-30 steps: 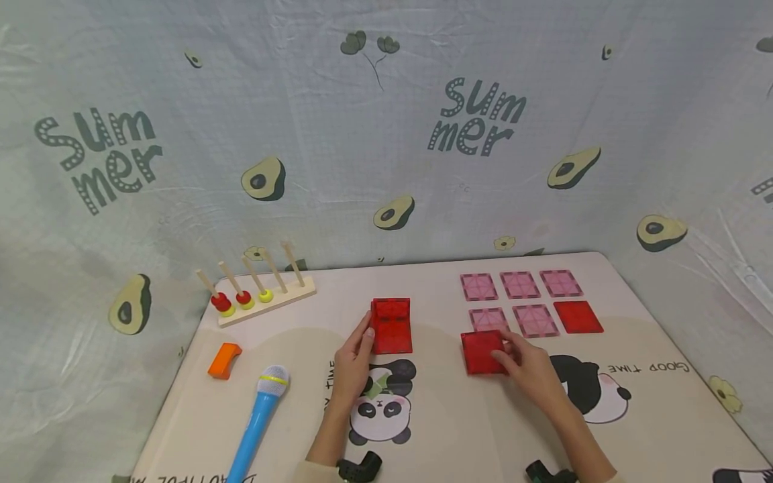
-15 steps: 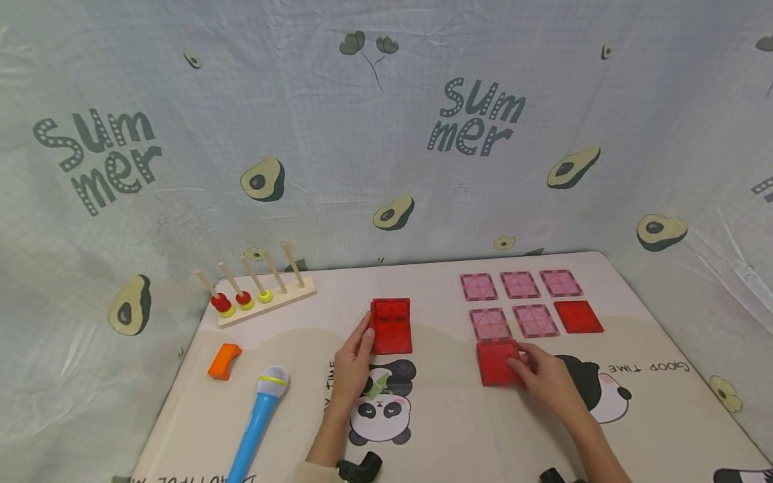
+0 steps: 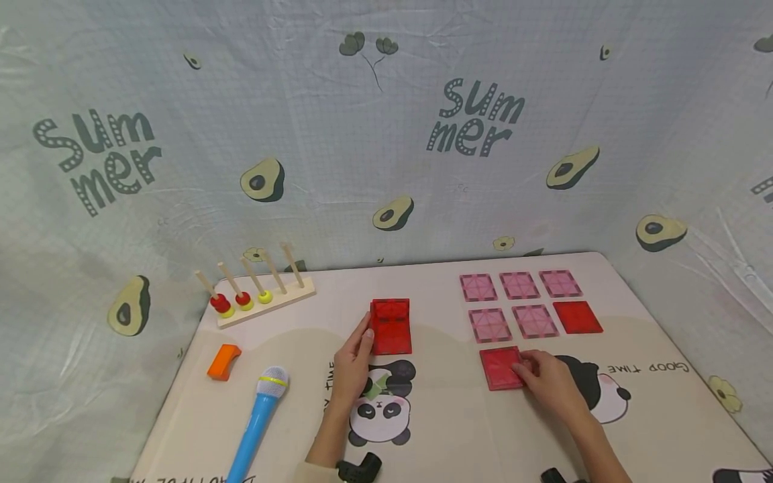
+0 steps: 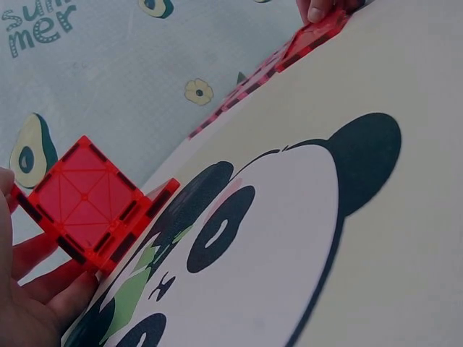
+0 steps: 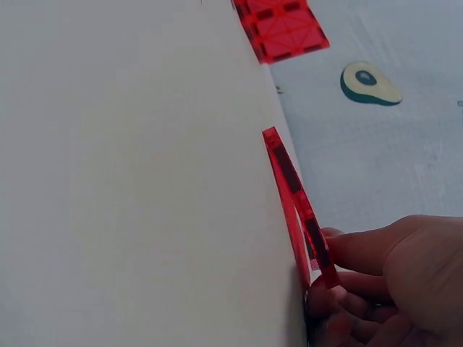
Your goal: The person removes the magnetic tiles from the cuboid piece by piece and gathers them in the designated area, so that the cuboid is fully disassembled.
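Note:
My left hand (image 3: 353, 365) holds the left side of a small build of red magnetic tiles (image 3: 391, 332) at the table's middle. In the left wrist view one square tile (image 4: 85, 195) of it stands up from a flat one. My right hand (image 3: 548, 382) pinches the right edge of a red magnetic tile (image 3: 501, 369) to the right. From the right wrist view, this tile (image 5: 298, 195) tilts over a second red tile, the two meeting at their far end and spreading apart toward my fingers.
Several pink magnetic tiles (image 3: 518, 285) and a flat red tile (image 3: 578, 316) lie in two rows at back right. On the left are a peg counting stand (image 3: 274, 302) with rings, an orange block (image 3: 224, 362) and a blue toy microphone (image 3: 260, 416). A printed curtain (image 3: 332, 134) hangs behind.
My right hand has moved right and nearer to me with the red tile, uncovering the pink tile behind. The held tile now looks flatter. My left hand has stayed in place.

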Demonstrator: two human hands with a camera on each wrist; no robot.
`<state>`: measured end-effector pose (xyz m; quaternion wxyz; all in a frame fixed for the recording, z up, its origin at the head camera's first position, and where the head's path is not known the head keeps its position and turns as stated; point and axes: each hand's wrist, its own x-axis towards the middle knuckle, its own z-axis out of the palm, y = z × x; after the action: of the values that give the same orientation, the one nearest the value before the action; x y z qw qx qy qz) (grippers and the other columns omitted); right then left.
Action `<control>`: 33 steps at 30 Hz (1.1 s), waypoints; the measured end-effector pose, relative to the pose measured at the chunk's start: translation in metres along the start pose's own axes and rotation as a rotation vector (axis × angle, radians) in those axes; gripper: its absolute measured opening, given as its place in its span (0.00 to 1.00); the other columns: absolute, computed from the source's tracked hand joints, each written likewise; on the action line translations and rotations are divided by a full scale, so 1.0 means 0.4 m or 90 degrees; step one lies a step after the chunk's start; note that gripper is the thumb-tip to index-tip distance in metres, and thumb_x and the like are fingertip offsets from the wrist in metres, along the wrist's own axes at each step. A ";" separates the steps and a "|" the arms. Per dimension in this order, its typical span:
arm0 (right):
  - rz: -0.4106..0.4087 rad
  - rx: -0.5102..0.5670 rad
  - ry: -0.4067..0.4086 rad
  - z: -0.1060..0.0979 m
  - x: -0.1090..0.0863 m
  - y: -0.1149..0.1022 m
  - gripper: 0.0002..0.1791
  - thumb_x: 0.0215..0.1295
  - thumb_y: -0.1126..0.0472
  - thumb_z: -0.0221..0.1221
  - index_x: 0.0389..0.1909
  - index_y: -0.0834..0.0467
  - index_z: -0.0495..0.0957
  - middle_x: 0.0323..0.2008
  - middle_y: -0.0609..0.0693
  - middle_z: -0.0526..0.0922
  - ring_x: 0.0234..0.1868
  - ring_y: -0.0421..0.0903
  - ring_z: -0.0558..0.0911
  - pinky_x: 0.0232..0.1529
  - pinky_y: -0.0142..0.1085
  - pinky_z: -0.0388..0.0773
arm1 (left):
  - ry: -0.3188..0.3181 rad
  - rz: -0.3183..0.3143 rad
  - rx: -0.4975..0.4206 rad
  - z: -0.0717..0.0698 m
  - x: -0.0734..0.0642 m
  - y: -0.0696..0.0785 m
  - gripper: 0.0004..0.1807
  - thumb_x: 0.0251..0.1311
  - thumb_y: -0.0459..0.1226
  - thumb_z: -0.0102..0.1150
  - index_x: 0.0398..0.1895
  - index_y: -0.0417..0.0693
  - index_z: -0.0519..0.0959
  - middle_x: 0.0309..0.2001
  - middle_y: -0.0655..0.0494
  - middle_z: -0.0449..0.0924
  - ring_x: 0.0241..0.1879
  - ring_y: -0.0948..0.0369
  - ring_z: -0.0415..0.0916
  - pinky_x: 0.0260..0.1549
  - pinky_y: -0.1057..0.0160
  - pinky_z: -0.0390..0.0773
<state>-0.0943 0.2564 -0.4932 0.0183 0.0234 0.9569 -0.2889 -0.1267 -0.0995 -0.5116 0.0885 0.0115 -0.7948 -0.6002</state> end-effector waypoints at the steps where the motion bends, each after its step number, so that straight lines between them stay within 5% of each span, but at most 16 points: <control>1: -0.003 -0.002 -0.001 0.001 0.000 0.001 0.24 0.64 0.58 0.66 0.53 0.71 0.79 0.29 0.51 0.78 0.32 0.44 0.72 0.26 0.29 0.68 | 0.000 0.001 0.000 0.000 0.000 0.000 0.25 0.75 0.49 0.48 0.74 0.63 0.67 0.72 0.59 0.69 0.73 0.53 0.66 0.67 0.50 0.70; 22: -0.075 0.020 0.074 -0.024 0.023 -0.045 0.22 0.65 0.57 0.66 0.54 0.66 0.78 0.29 0.50 0.76 0.28 0.43 0.73 0.19 0.28 0.70 | 0.005 0.027 -0.012 0.001 0.006 -0.020 0.24 0.75 0.47 0.50 0.72 0.63 0.69 0.71 0.60 0.71 0.72 0.55 0.67 0.68 0.51 0.70; 33: -0.132 0.057 0.118 -0.029 0.048 -0.115 0.21 0.66 0.57 0.65 0.55 0.64 0.78 0.34 0.51 0.80 0.32 0.44 0.75 0.28 0.25 0.77 | 0.007 0.022 0.001 0.000 0.004 -0.013 0.25 0.75 0.49 0.49 0.73 0.63 0.69 0.71 0.60 0.71 0.72 0.55 0.68 0.67 0.51 0.71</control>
<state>-0.1164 0.2252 -0.4590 -0.1013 -0.0477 0.9378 -0.3286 -0.1285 -0.1010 -0.5165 0.1030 0.0008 -0.7947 -0.5982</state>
